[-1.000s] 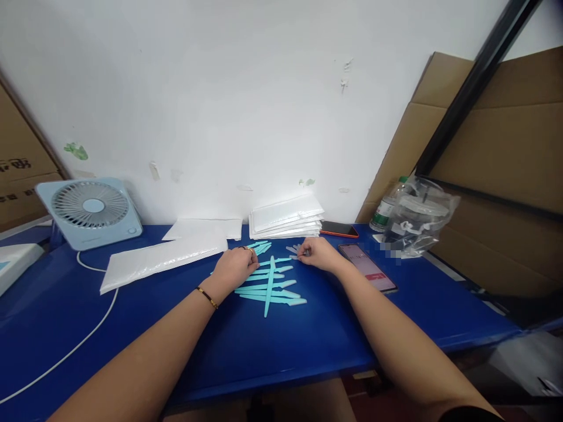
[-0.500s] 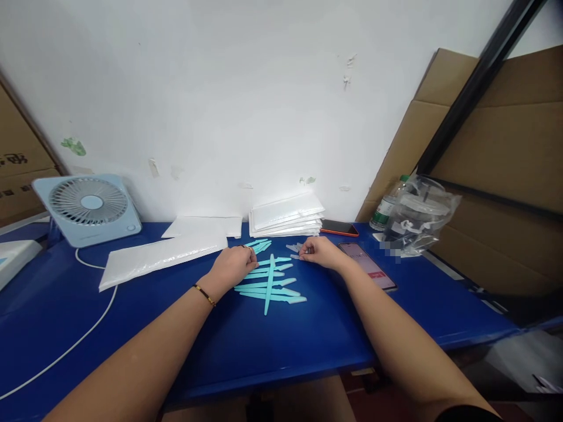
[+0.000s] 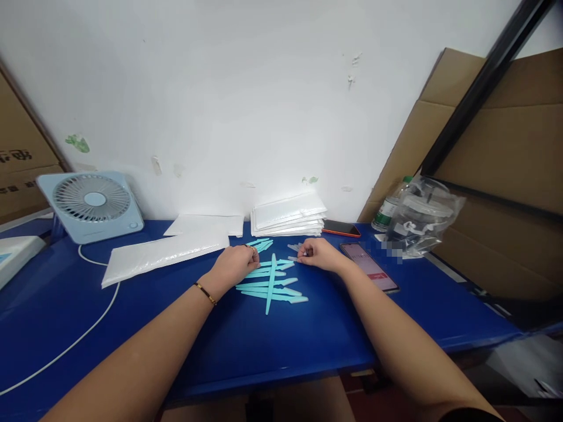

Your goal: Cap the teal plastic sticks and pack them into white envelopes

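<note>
My left hand (image 3: 235, 262) is closed in a pinch on the handle end of a turquoise eyebrow razor (image 3: 278, 262) whose blade points right. Opposite it, my right hand (image 3: 322, 255) pinches a small clear blade cap (image 3: 292, 258) close to that blade's tip; whether they touch I cannot tell. More clear caps (image 3: 294, 247) lie just behind my right fingers. Below the hands, several razors (image 3: 257, 289) are laid out side by side, with one razor (image 3: 270, 293) lying across them. Beyond my left fingers rests another small group of turquoise razors (image 3: 264, 243).
White padded envelopes (image 3: 162, 253) lie left, and a stack of them (image 3: 288, 215) stands against the wall. A blue fan (image 3: 94, 202) is at far left. To the right are a phone (image 3: 372, 268), an orange-edged phone (image 3: 341, 228), a bottle (image 3: 387, 210) and a bagged cup (image 3: 426, 217).
The clear cap in my right hand has come slightly down and left, nearer the razor blade's tip. My left hand has barely moved; the view has shifted a little.
</note>
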